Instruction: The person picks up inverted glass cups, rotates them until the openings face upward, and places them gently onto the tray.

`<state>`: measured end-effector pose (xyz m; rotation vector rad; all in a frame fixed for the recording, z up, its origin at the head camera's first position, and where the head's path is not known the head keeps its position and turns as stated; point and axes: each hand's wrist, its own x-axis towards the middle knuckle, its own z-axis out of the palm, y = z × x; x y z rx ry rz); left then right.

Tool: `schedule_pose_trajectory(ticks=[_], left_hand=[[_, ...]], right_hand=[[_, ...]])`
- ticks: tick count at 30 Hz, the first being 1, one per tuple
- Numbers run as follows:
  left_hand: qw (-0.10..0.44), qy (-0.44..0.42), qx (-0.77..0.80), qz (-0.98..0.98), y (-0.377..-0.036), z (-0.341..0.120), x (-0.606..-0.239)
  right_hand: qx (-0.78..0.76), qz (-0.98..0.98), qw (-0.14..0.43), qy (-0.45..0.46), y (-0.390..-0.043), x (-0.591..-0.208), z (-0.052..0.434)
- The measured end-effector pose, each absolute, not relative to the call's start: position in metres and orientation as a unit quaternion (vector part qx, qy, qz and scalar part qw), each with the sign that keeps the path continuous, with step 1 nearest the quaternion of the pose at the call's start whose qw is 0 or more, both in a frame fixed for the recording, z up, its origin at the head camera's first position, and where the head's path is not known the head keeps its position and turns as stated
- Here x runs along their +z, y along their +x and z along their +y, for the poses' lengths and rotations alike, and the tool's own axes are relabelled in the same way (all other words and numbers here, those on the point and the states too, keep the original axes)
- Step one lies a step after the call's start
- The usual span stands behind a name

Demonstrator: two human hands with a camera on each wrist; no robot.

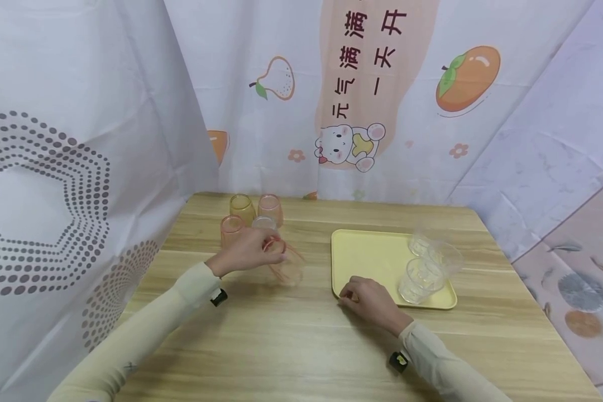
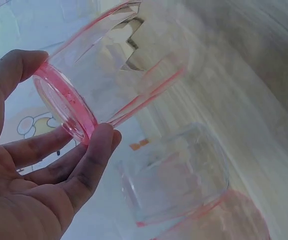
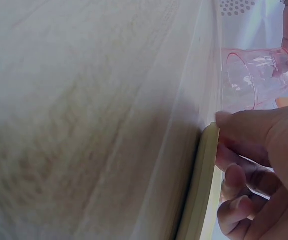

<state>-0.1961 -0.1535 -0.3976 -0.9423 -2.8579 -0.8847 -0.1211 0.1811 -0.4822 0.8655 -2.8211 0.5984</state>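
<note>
My left hand [image 1: 270,251] holds a clear pink cup [image 1: 287,263] by its base, tilted on its side above the table. In the left wrist view the thumb and fingers of that hand [image 2: 66,100] pinch the thick pink base of the cup [image 2: 114,70]. My right hand [image 1: 350,296] grips the near left corner of a yellow tray [image 1: 367,254]. In the right wrist view the hand [image 3: 226,145] has its thumb on the tray's rim [image 3: 203,190], with the fingers curled beside it. Three clear cups [image 1: 422,279] stand on the tray's right side.
Several tinted cups [image 1: 242,207] stand upside down at the back left of the wooden table [image 1: 291,346], just behind my left hand. Printed curtains close the left, back and right sides. The table's right edge lies near the tray.
</note>
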Motion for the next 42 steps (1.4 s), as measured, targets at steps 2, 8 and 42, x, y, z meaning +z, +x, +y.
schedule_pose_trajectory(ticks=[2, 8, 42], left_hand=[[0.003, -0.296, -0.286, -0.911, -0.196, -0.151, -0.4], [-0.006, -0.277, -0.322, -0.905, -0.194, -0.146, -0.407], [-0.065, -0.276, -0.451, -0.847, -0.192, -0.133, -0.433]], right_hand=[[0.203, -0.935, 0.069, 0.283, -0.121, -0.482, 0.181], [0.246, -0.931, 0.06, 0.265, -0.121, -0.479, 0.179], [0.523, -0.841, -0.042, 0.131, -0.127, -0.468, 0.157]])
